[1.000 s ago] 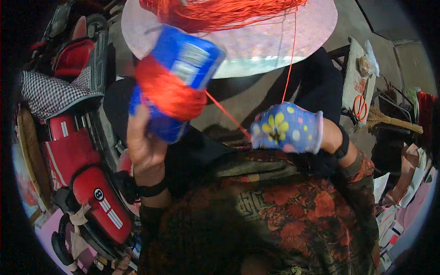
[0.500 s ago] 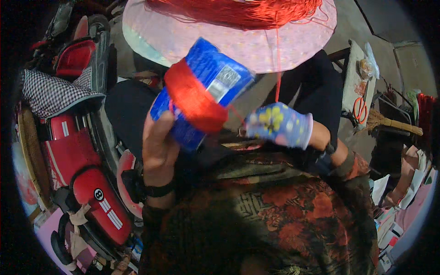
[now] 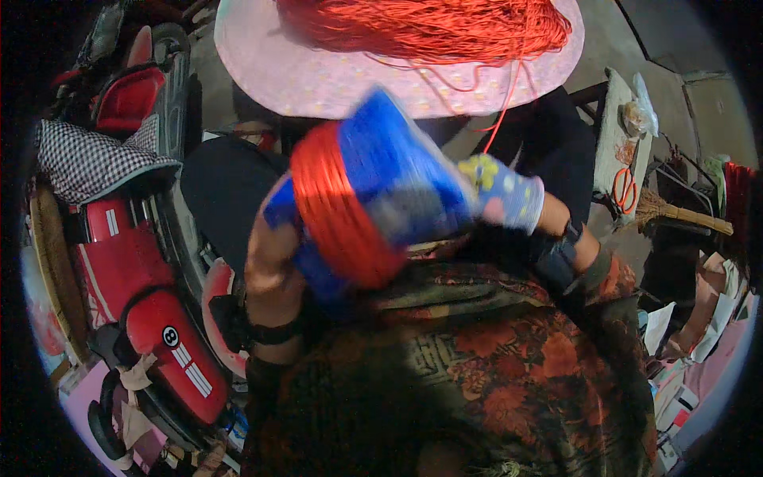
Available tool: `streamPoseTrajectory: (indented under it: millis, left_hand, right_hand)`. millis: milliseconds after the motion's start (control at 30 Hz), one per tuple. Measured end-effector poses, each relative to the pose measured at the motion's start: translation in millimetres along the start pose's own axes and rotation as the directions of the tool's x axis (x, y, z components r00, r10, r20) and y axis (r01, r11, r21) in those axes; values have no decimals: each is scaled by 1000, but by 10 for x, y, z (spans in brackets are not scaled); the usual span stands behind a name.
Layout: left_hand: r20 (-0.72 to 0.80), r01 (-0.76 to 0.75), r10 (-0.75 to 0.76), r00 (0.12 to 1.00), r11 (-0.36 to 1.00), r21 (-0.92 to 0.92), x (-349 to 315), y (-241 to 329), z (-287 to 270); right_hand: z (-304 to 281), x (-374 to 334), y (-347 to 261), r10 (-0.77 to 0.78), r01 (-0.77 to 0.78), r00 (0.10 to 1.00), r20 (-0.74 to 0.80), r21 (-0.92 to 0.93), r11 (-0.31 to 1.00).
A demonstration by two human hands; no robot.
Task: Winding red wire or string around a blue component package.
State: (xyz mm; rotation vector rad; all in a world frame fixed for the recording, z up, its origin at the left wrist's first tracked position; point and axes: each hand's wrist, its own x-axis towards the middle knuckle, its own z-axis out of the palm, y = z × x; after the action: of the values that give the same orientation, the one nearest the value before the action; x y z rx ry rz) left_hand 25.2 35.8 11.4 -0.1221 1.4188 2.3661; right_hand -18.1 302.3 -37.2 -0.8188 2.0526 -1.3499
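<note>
My bare left hand (image 3: 274,246) grips a blue packet (image 3: 397,151) by its left side. Several turns of red cord (image 3: 338,207) are wound round the packet's middle, and its right end is blurred by motion. My right hand (image 3: 509,193), in a blue flowered glove, is closed at that right end. Its fingertips are partly hidden there. From the glove a single red strand (image 3: 501,119) runs up to a large heap of red cord (image 3: 429,28) on a pink round tabletop (image 3: 318,83) beyond my knees.
A red scooter (image 3: 171,358) stands on the left, with a checked cloth (image 3: 103,163) above it. To the right, orange-handled scissors (image 3: 624,191) lie on a narrow bench (image 3: 616,127). A straw broom (image 3: 683,215) and boxes and papers (image 3: 707,310) are beyond it.
The packet has turned in my left hand and shifted slightly right. My right hand has moved up and right, to the packet's end. The strand, straight before, now hangs slacker.
</note>
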Motion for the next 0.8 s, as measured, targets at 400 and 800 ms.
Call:
streamPoseTrajectory:
  millis: [400,800]
  left_hand:
    - [257,79,-163,952,948,310,-69,-120,-286]
    - [-98,118,-68,993,678,725,139,12,-13]
  right_hand:
    - [-381,311,33,-125,125,988,-88,-7,992]
    - [-303,15,-652,-326,322,943,66,-429,844]
